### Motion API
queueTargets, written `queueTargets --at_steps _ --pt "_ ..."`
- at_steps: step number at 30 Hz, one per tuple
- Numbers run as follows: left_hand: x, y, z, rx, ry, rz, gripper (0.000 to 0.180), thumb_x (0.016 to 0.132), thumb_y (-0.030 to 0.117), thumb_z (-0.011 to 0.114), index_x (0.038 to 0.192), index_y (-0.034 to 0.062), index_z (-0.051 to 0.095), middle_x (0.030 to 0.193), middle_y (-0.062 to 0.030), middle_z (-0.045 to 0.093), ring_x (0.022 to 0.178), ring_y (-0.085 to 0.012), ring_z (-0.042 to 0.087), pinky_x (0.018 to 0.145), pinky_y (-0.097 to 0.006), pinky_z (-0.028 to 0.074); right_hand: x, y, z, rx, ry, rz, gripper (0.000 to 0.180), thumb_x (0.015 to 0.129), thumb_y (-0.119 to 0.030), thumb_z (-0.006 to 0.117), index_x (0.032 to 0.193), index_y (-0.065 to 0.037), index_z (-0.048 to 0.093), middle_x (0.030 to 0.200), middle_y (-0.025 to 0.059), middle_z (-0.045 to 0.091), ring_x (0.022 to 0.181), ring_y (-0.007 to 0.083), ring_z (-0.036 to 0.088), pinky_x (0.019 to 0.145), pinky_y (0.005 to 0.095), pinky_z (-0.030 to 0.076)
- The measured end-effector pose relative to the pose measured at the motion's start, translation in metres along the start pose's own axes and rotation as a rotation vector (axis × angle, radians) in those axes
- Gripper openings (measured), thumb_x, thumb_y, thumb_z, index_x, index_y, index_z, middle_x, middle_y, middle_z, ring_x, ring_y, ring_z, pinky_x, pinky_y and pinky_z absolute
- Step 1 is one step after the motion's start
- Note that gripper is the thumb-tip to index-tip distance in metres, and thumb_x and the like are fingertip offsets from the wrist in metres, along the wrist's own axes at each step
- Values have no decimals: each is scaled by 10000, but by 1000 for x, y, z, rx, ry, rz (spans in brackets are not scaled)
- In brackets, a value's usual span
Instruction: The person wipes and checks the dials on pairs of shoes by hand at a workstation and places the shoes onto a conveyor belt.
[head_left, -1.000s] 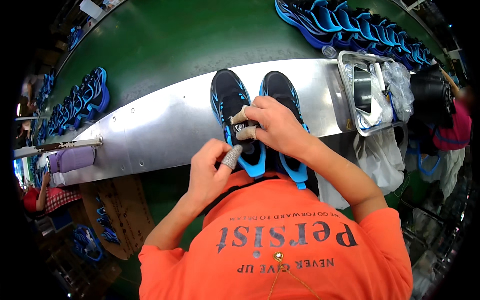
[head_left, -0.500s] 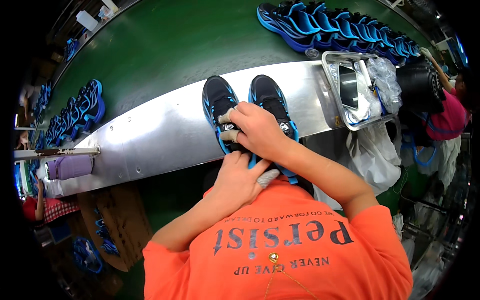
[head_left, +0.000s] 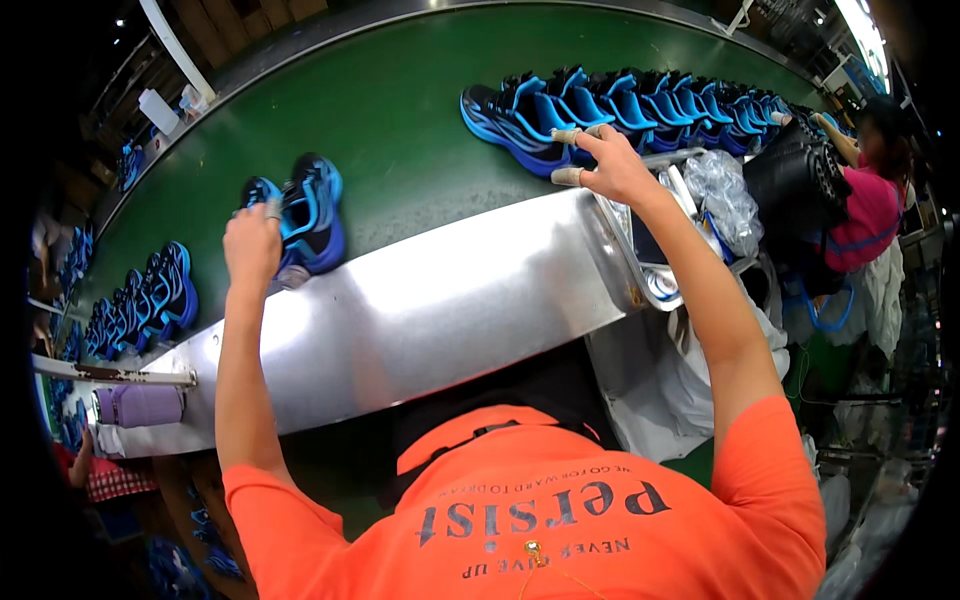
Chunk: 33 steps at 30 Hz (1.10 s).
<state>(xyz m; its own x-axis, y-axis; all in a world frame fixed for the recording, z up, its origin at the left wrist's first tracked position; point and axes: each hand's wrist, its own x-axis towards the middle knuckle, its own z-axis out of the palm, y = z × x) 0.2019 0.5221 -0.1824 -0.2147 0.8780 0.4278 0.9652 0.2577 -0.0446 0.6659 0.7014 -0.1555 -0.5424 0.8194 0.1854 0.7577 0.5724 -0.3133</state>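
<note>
Two black sneakers with blue trim stand side by side on the green belt at left, one sneaker in plain sight. My left hand is closed over the other sneaker, which it partly covers; its fingertips are mostly hidden. Over on the right, my right hand is stretched out with fingers apart. Wraps cover several of its fingertips. These reach beside the nearest sneaker of a long row, and whether they touch it I cannot tell.
A shiny metal ledge runs along the green belt. By my right forearm sits a basket with plastic bags. More sneakers line the far left, near a purple cylinder. A co-worker in pink is at right.
The sneaker pair has gone from the metal ledge in front of me to the belt at left. My hands, together on it before, are now wide apart. The view has shifted.
</note>
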Motion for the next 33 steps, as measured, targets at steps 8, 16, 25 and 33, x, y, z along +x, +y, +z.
queueTargets --at_steps 8,16,25,33 --pt "-74 -2 -108 -734 -283 -120 275 986 204 520 1060 -3 687 1038 -167 678 970 -294 630 875 -382 481 91 -68 -19 -361 -243 130 732 617 -577 829 1279 -325 639 1306 235 548 1200 416 528 1015 478 421" --pt "-93 54 -97 -1291 -485 -531 748 931 419 639 1490 24 336 1482 -249 402 1332 -376 459 1076 -408 388 55 -216 -11 362 -488 12 378 795 -383 742 803 -10 678 651 174 645 631 277 653 633 401 521" --pt "-134 92 -86 -688 -42 -373 719 842 202 701 1417 -65 362 1363 -269 463 1269 -421 410 1106 -469 313 -63 -227 15 482 -12 -289 524 760 -251 793 1239 -163 599 1213 164 545 1098 369 595 879 448 518" --pt "-150 60 -90 -766 -162 -381 600 755 -23 574 1347 -14 481 1293 -201 557 1212 -403 468 1078 -450 366 -19 -221 22 -12 -286 -176 466 801 -98 678 1241 -173 542 1011 142 688 912 369 672 806 442 535"
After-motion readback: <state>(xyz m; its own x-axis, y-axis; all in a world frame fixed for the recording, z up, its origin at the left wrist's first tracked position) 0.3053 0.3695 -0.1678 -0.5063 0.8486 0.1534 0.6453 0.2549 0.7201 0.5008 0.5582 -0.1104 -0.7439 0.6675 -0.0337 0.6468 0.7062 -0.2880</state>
